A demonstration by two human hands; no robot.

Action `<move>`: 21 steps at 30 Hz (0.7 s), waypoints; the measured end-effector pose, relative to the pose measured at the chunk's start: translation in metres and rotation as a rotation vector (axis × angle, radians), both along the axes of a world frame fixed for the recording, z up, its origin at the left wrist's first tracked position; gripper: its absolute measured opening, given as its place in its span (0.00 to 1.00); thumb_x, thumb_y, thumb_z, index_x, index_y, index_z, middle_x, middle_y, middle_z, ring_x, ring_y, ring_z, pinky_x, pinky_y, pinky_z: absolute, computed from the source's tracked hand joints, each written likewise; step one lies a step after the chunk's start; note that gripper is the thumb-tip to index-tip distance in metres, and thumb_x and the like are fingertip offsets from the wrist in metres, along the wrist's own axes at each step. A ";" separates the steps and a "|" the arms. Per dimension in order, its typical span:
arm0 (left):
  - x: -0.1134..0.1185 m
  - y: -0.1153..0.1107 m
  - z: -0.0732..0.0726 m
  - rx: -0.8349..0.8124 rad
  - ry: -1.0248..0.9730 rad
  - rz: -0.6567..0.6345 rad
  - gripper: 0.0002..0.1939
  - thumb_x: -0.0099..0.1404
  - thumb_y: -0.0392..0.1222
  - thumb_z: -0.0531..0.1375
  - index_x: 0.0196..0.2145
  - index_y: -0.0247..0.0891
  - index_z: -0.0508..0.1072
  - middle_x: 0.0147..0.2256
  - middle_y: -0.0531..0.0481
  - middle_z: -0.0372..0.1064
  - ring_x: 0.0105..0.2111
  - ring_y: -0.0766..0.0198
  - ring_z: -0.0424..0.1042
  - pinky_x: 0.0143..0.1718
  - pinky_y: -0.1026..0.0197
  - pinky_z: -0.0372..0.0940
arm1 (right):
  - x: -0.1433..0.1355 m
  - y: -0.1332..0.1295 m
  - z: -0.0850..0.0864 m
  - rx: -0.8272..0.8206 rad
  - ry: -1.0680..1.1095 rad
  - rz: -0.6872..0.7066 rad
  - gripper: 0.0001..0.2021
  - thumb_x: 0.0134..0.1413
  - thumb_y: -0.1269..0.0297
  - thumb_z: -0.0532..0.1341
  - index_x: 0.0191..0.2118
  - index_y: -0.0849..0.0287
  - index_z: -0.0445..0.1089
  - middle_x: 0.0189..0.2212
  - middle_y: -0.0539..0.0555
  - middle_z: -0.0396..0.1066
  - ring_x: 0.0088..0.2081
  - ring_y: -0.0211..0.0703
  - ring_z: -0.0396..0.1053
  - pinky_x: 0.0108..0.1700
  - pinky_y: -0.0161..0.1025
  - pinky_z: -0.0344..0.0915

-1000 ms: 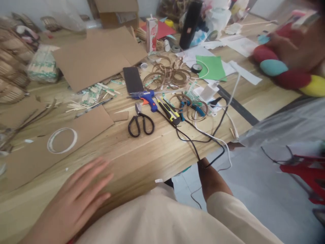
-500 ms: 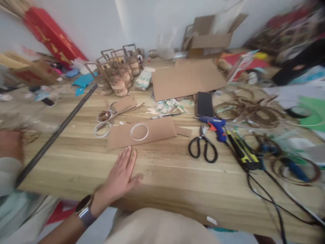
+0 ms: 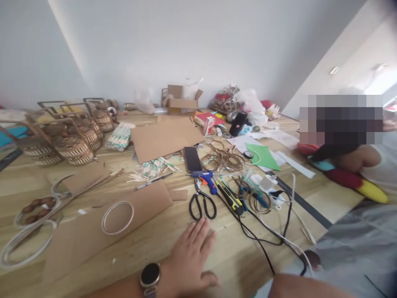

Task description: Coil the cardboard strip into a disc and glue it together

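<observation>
My left hand (image 3: 192,254), with a watch on its wrist, lies palm down over the wooden table, fingers stretched out and nothing in them. Its fingertips are right by the black handles of the scissors (image 3: 203,205); I cannot tell if they touch. Just beyond lie a blue glue gun (image 3: 207,180) and a yellow-and-black utility knife (image 3: 230,196). To the left, a white ring (image 3: 105,219) rests on a cardboard strip (image 3: 79,244). A bare patch of skin, perhaps my right arm, shows at the bottom edge, but my right hand is not visible.
Woven bamboo baskets (image 3: 74,150) with handles stand at the left. Behind the tools are a phone (image 3: 192,159), a cardboard sheet (image 3: 166,138) and coiled brown strips (image 3: 231,161). Black cables (image 3: 259,241) run toward the front edge. Another person (image 3: 366,159) is at the right.
The view has swung to the right and up, bringing the other person into sight. My left hand has moved right, from beside the cardboard strip to the scissors handles.
</observation>
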State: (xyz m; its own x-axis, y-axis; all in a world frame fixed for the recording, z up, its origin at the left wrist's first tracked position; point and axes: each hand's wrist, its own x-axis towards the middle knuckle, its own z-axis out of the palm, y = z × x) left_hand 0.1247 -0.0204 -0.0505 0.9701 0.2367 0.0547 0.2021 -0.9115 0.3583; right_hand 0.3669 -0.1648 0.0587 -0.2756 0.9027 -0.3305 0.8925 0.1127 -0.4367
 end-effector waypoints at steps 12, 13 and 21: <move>0.004 0.005 -0.010 0.084 -0.102 0.003 0.44 0.67 0.67 0.51 0.69 0.32 0.51 0.70 0.31 0.43 0.69 0.42 0.45 0.66 0.46 0.51 | 0.074 0.271 0.009 0.255 -0.383 -0.631 0.20 0.63 0.58 0.62 0.58 0.58 0.65 0.58 0.59 0.65 0.54 0.53 0.68 0.53 0.56 0.68; 0.005 0.005 -0.014 0.137 -0.136 0.008 0.44 0.68 0.67 0.50 0.68 0.32 0.53 0.69 0.31 0.46 0.69 0.44 0.47 0.66 0.48 0.52 | 0.077 0.283 0.002 0.229 -0.391 -0.650 0.20 0.63 0.58 0.62 0.58 0.59 0.65 0.57 0.59 0.66 0.53 0.53 0.69 0.53 0.56 0.69; 0.012 0.008 -0.024 0.456 -0.308 0.056 0.39 0.68 0.69 0.47 0.60 0.33 0.65 0.61 0.35 0.64 0.64 0.48 0.54 0.62 0.55 0.54 | 0.117 0.322 -0.003 0.108 -0.383 -0.692 0.17 0.64 0.59 0.61 0.55 0.60 0.68 0.53 0.58 0.70 0.49 0.49 0.72 0.48 0.51 0.72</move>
State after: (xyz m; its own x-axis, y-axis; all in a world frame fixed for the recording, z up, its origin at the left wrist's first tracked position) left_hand 0.1364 -0.0122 -0.0742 0.8795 0.1736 0.4431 0.2031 -0.9790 -0.0196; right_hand 0.4836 0.1573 0.0553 0.4735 0.8601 -0.1896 0.8614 -0.4972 -0.1043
